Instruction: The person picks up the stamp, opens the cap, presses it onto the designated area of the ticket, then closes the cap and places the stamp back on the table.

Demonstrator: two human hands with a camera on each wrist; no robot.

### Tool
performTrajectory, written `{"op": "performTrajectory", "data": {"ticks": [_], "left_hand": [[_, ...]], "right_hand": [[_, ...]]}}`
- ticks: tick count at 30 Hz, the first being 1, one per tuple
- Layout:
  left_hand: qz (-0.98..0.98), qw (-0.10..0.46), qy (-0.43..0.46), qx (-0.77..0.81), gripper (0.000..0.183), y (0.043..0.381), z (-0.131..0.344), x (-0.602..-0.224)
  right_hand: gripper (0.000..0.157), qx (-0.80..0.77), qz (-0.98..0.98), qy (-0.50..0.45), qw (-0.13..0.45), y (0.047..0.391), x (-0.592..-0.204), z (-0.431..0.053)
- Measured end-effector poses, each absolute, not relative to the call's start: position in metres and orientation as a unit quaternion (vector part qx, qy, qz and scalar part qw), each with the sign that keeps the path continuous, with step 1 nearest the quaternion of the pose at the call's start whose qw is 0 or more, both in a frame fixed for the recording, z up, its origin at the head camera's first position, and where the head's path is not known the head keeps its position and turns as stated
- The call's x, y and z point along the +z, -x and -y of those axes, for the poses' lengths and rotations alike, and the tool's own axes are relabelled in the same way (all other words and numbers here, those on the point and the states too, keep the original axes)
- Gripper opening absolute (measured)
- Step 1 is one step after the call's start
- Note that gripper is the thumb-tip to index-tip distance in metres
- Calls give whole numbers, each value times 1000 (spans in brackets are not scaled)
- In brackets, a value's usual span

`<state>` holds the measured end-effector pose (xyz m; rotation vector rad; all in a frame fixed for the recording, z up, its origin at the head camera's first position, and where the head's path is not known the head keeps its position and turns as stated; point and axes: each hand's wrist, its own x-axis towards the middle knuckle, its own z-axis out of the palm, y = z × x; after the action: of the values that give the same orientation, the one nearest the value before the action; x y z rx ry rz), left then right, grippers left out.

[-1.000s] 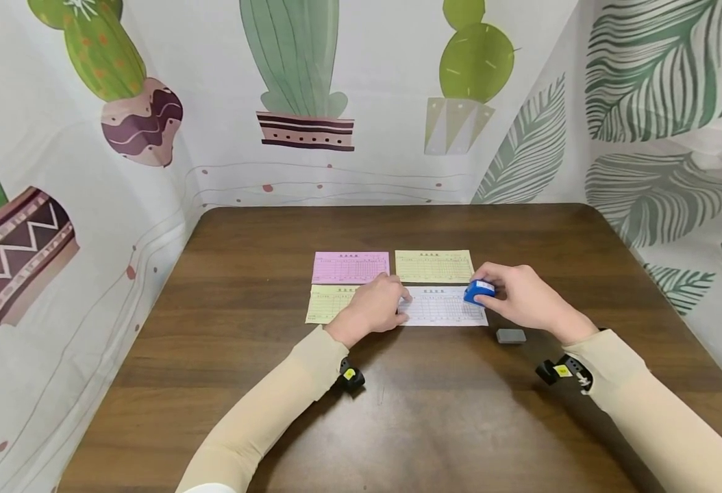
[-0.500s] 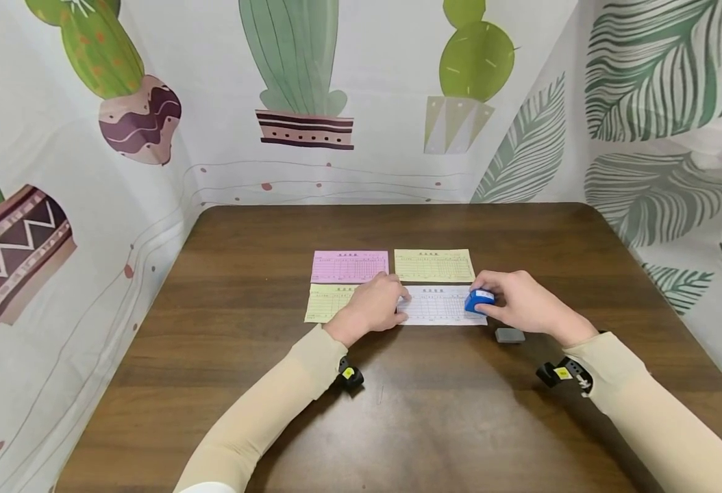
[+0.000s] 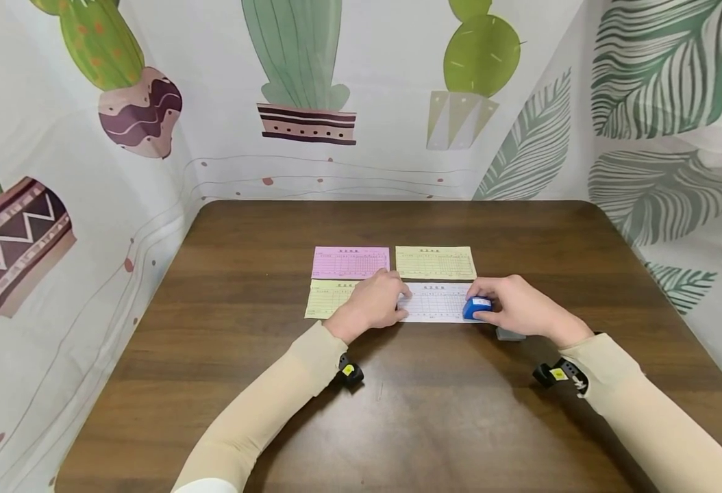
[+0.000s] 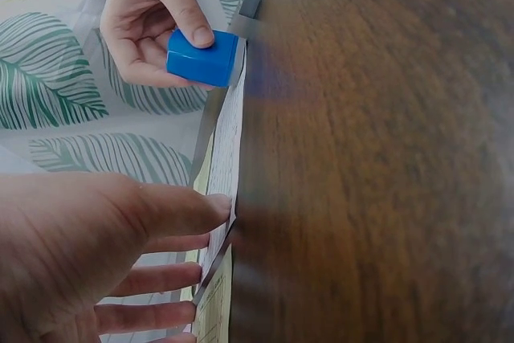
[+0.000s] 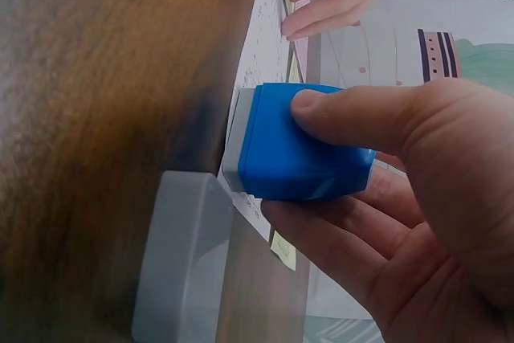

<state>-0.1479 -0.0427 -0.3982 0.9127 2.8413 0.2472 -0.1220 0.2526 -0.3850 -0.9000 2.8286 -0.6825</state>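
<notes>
My right hand [image 3: 518, 305] pinches a blue stamp [image 3: 477, 308] between thumb and fingers. In the right wrist view, the grey base of the stamp [image 5: 297, 144] faces the white printed slip [image 5: 259, 46] and stands right at its surface. Under the stamp lies the right end of that slip [image 3: 431, 302]. My left hand [image 3: 373, 302] rests at the slip's left end, fingertips and thumb touching the paper, fingers extended. It covers part of a yellow slip [image 3: 327, 300]. Just below my right hand sits the grey stamp cap [image 3: 510, 335], partly hidden by the hand.
A pink slip [image 3: 350, 262] and another yellow slip [image 3: 435, 263] lie in a row behind the nearer slips. All rest on a brown wooden table [image 3: 275, 233]. A patterned cloth [image 3: 392, 137] hangs behind the table's far edge.
The stamp in my right hand has moved slightly nearer the front edge of the white slip, and my hand now covers part of the cap. My left hand keeps its place.
</notes>
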Motion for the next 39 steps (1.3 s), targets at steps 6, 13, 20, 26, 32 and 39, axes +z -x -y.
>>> {"op": "performTrajectory", "data": {"ticks": [6, 13, 20, 26, 32, 39], "left_hand": [[-946, 77, -303, 84, 38, 147, 43, -397], [-947, 79, -299, 85, 38, 148, 43, -396], [-948, 73, -297, 85, 39, 148, 43, -396], [-947, 74, -300, 89, 38, 147, 43, -400], [-948, 71, -298, 90, 38, 147, 42, -402], [-947, 77, -297, 96, 38, 147, 41, -399]], "right_hand": [[25, -228, -924, 304, 41, 122, -385, -251], [25, -237, -919, 314, 45, 120, -381, -249], [25, -227, -920, 316, 38, 120, -382, -250], [26, -214, -926, 307, 42, 120, -388, -251], [26, -209, -929, 301, 45, 119, -391, -252], [25, -211, -933, 287, 51, 116, -389, -253]]}}
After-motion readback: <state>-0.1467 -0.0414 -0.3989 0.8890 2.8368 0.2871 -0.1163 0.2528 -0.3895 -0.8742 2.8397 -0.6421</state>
